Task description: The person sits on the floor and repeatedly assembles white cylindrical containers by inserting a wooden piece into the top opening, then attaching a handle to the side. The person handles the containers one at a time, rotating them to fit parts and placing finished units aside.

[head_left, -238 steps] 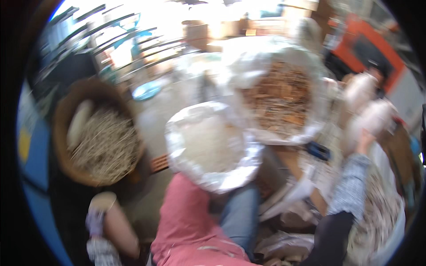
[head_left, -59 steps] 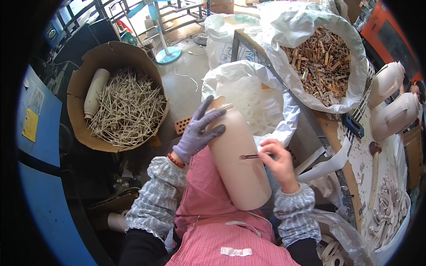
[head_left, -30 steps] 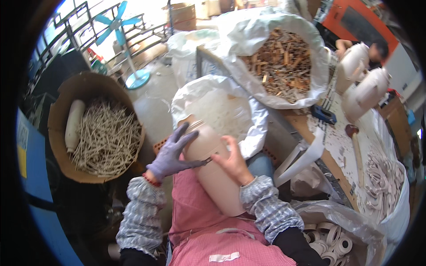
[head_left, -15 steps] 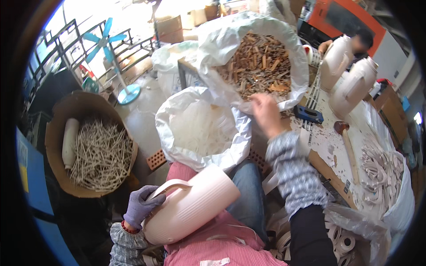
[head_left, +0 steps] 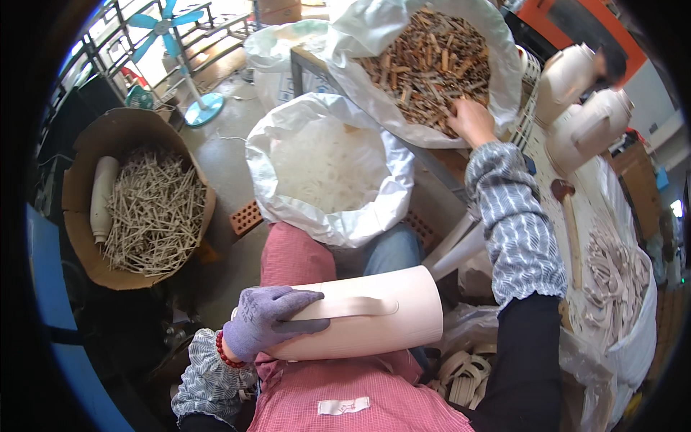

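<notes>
A cream plastic jug body (head_left: 374, 313) with a moulded handle lies sideways across my lap. My left hand (head_left: 270, 322), in a purple glove, grips its left end. My right hand (head_left: 471, 119) is stretched far forward into a white sack of brown wooden pieces (head_left: 432, 57), fingers down among the pieces. Whether it holds one is hidden. A second white sack of pale plastic parts (head_left: 327, 169) stands open between my knees and that sack.
A cardboard drum of thin pale sticks (head_left: 147, 205) stands at left, with a blue fan (head_left: 180, 50) behind it. Two finished cream jugs (head_left: 586, 111) and heaps of curved cream handles (head_left: 612, 277) lie on the table at right. More handles sit in a bag (head_left: 461, 367) by my right thigh.
Both hands worked on the upright jug body a second ago. The jug now lies across my lap in my left hand, and my right hand has reached out into the sack of wooden pieces.
</notes>
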